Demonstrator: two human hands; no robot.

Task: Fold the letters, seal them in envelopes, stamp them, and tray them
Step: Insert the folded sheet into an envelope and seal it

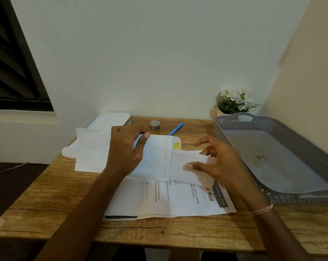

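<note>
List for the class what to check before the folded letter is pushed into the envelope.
1. Envelope held: the left hand grips the envelope: ok.
2. Letter held: the right hand pinches the folded letter: ok.
3. Alignment: the letter's end meets the envelope's right end: ok.
4. How far the letter is already inside: cannot tell.
5. Stamping supply: the small roll stands on the table behind the envelope: ok.
6. Drop-off: the grey tray sits on the table, right of the right hand: ok.
</note>
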